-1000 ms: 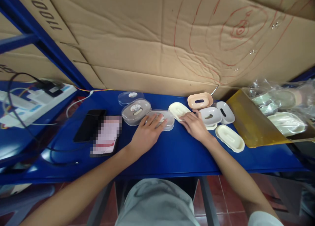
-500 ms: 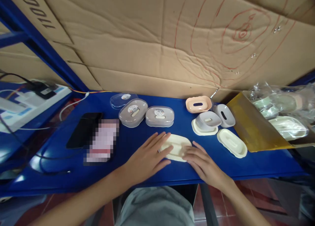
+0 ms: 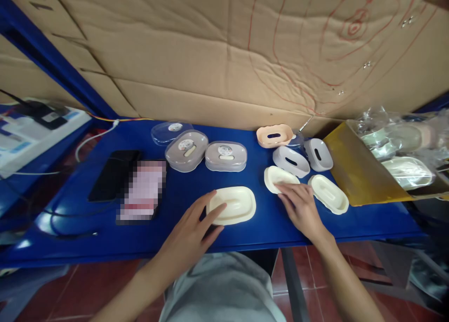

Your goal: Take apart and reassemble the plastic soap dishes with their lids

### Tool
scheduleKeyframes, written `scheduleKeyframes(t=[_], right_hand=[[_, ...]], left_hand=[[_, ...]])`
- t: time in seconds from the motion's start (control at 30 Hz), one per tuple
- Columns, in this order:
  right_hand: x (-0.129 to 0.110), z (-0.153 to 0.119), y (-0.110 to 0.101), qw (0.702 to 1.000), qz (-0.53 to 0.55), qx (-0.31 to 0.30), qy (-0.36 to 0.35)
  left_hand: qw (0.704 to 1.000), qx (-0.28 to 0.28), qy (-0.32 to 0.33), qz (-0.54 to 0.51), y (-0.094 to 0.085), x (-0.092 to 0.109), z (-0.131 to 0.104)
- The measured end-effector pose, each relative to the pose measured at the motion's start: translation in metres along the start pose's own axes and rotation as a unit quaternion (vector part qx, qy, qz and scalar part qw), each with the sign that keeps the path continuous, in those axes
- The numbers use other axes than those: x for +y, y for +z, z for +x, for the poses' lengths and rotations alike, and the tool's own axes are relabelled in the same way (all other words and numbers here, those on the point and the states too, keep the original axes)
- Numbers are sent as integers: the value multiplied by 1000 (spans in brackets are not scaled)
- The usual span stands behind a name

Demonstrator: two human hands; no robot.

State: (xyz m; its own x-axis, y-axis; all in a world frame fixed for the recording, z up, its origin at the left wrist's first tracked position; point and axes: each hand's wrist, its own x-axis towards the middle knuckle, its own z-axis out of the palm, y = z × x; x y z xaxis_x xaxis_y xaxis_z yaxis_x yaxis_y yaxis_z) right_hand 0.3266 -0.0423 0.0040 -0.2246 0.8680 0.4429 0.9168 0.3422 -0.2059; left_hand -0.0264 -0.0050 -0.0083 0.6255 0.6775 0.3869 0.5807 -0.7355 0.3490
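Observation:
My left hand has its fingers spread at the left rim of a cream oval soap dish, with one finger lying over its hollow. That dish lies flat near the table's front edge. To the right, my right hand closes its fingers on the near edge of a second cream soap dish, partly hiding it. A third cream dish lies just right of that hand. Behind are two grey slotted trays and a peach slotted tray.
Two lidded soap boxes and a loose clear lid lie at the back. Phones and a power strip are on the left. An open carton of plastic-wrapped pieces stands right, before a cardboard wall.
My right hand has left the middle dish for the one at its right. The grey tray that stood on that dish now lies behind it. The middle dish has shifted left with my left hand.

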Motion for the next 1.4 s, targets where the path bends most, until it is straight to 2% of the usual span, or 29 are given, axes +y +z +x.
scheduleKeyframes(t=[0.13,0.23,0.3,0.43,0.53,0.6,0.67,0.73,0.87,0.97,1.07,1.17,1.4], right_hand=[[-30,6,1,999,21,-34,-13],[-33,7,0,997,31,-64,-24],[-18,8,-3,998,31,-60,-15],[34,12,-5,997,-59,11,53],[61,13,-4,993,-84,23,77],[62,11,-6,994,-61,37,78],[50,6,-10,996,-31,51,69],[32,-2,-16,997,1,56,46],[-3,-24,-24,998,44,52,16],[-20,-37,-22,997,72,7,0],[-35,-42,-18,996,82,-24,-19],[-49,-41,-15,996,69,-31,-48],[-73,-40,-4,995,12,-16,-100]], left_hand=[[1000,-20,-24,3,1,-1,1],[999,-13,-26,26,0,-9,1],[998,8,-38,46,-2,-16,0],[992,65,-69,87,-6,-22,0],[992,71,-55,85,-6,-6,8],[997,39,-7,73,-1,11,17],[996,-5,65,67,9,30,30],[991,-44,110,66,19,44,42],[985,-80,136,64,29,53,52],[988,-65,136,41,27,51,45],[994,-21,107,18,25,49,36],[997,-3,76,32,25,46,33],[995,1,84,56,22,37,23]])
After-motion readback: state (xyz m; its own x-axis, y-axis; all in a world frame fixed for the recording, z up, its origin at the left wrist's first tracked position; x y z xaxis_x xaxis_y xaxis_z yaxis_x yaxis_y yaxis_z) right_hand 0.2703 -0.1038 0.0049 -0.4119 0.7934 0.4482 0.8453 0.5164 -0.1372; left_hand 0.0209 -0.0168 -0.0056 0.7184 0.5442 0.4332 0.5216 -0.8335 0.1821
